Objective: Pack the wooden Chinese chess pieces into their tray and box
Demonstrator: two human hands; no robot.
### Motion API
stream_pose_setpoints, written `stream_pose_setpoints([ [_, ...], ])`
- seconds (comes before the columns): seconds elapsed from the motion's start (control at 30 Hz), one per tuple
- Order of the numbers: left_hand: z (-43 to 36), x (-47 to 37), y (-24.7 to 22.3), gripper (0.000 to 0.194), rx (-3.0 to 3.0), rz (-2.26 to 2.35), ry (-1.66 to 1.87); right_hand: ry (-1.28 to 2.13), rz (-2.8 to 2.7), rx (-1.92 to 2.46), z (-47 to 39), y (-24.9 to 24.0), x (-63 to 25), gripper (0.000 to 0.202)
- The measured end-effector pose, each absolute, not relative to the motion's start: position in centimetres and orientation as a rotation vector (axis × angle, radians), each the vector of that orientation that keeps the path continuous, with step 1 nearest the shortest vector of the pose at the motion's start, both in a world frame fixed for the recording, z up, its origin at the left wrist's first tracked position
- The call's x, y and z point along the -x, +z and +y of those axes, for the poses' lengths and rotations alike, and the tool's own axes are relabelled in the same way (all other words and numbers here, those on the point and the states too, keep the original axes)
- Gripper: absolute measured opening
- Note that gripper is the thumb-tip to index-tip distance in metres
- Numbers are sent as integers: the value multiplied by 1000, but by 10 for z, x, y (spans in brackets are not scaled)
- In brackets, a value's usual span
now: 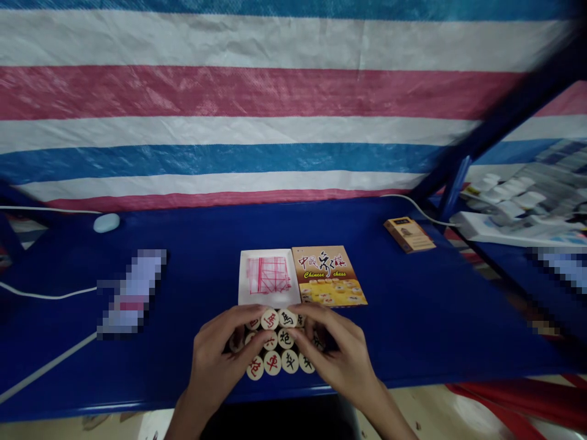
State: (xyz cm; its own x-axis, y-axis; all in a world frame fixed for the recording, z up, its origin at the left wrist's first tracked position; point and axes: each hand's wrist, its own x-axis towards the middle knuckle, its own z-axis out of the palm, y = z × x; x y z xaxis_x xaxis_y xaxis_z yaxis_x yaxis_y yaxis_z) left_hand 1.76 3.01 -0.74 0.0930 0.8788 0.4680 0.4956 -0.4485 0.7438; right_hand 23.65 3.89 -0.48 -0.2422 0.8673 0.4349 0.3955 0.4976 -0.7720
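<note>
Close to the table's front edge, my left hand has its thumb and forefinger closed on a round Chinese chess piece with a red character. My right hand pinches a similar piece with a black character right beside it. Around and below the fingers lie several more pieces in rows, among them a red-lettered piece and a black-lettered piece. Both hands partly cover the outer pieces. Just beyond them are a white tray with red grid lines showing in it and a printed Chinese chess box lid.
The blue table bears a small tan box at right. A pixelated phone-like object with white cables lies at left, near a pale rounded gadget. A white power strip is at far right. Striped sheeting hangs behind.
</note>
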Motion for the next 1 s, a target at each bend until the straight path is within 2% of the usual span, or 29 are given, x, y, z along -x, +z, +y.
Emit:
stream_pose_setpoints([
  [0.3, 31, -18, -5, 30, -1987, 1354, 1249, 910, -1721, 1075, 39, -4, -238, 33],
  [0.53, 30, -19, -3, 34, -2111, 1409, 1254, 904, -1752, 1110, 39, -3, -236, 28],
  [0.6, 32, -20, -2, 33, -2145, 1423, 1308, 817, -1815, 1106, 41, -2, -237, 29],
  [0.73, 42, -16, -2, 29, -2143, 1630, 1402, 430, -1934, 1148, 53, 1, -240, 32],
  [0.83, 51, -10, -3, 24, -2206, 1780, 1334, 219, -1978, 1219, 65, 1, -242, 31],
  [1.0, 57, -7, -7, 21, -2260, 1835, 1158, 94, -2062, 1288, 70, -3, -242, 31],
])
